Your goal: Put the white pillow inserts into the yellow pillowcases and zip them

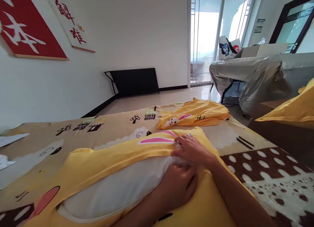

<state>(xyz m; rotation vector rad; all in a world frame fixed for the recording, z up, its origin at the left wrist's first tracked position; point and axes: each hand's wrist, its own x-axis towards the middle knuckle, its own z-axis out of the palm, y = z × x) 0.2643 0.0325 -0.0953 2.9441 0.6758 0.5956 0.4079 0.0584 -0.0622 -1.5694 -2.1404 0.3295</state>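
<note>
A white pillow (117, 183) lies partly inside a yellow pillowcase (108, 161) printed with pink rabbit ears, its long side opening turned toward me. My left hand (180, 184) is closed at the right end of that opening, knuckles up, against the white pillow; its fingertips are hidden. Just beyond it, my right hand (192, 150) has its fingers bent over the yellow fabric near the rabbit print, gripping the pillowcase by its upper edge. A second yellow cloth (196, 112) with a rabbit face lies crumpled behind the pillow.
A patterned blanket (117, 125) covers the surface under the pillow. Yellow fabric (291, 106) hangs over a brown box at right. Farther back stand a plastic-covered table (240, 67) with a carton (265, 50) and a black folded panel (134, 81) against the wall.
</note>
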